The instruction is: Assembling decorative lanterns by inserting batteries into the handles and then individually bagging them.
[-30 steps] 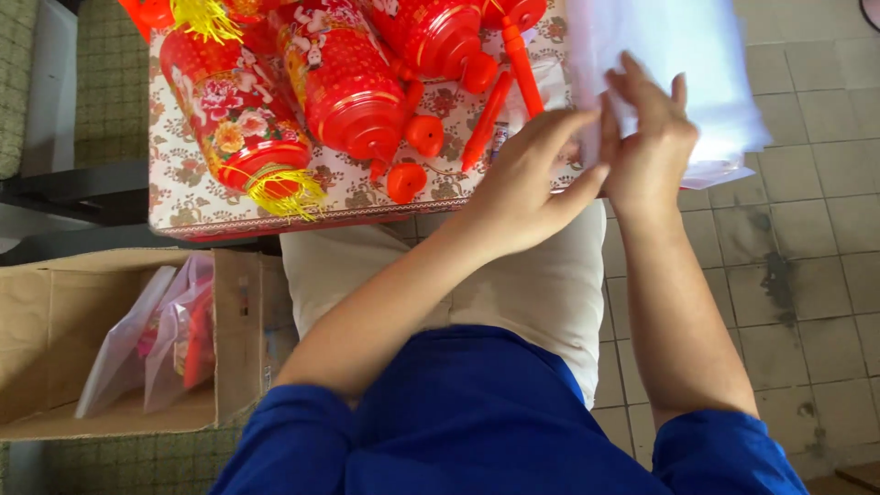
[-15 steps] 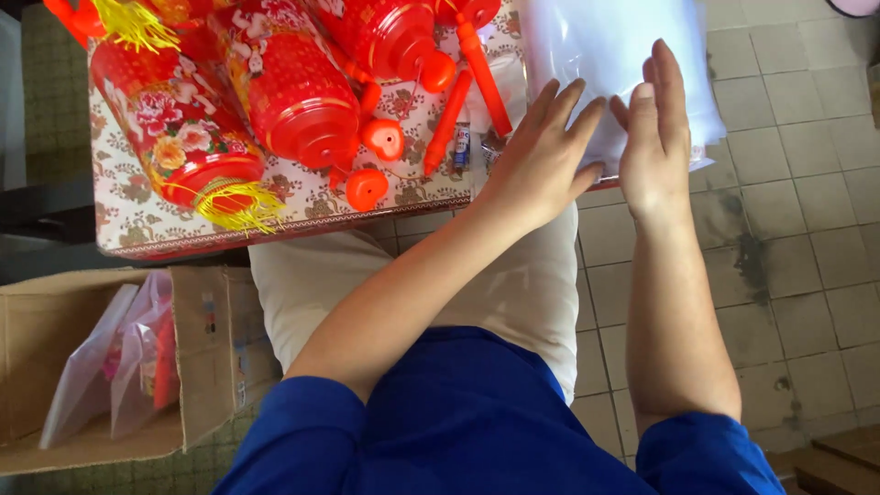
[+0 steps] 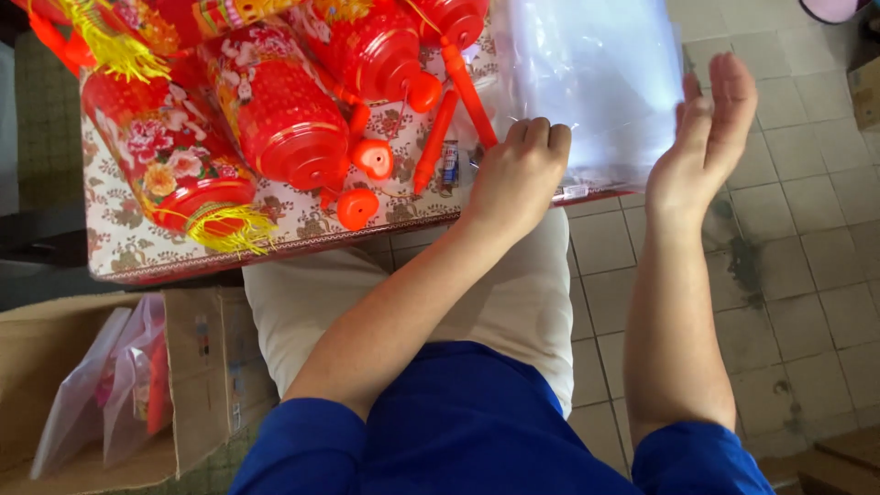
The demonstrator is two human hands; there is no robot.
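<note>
A half-second on, the hands have parted: the left hand (image 3: 518, 174), earlier flat beside the other, now rests curled in a loose fist on the near edge of the clear plastic bags (image 3: 596, 82), while the right hand (image 3: 706, 137) has lifted off, open and empty. Red lanterns (image 3: 275, 101) crowd the desk (image 3: 128, 247) at left, the bags overhanging its right edge; tiled floor (image 3: 807, 257) lies open beyond.

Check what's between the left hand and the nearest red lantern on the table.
Head view: between the left hand and the red lantern lie an orange stick, a small battery and a round orange cap.
</note>
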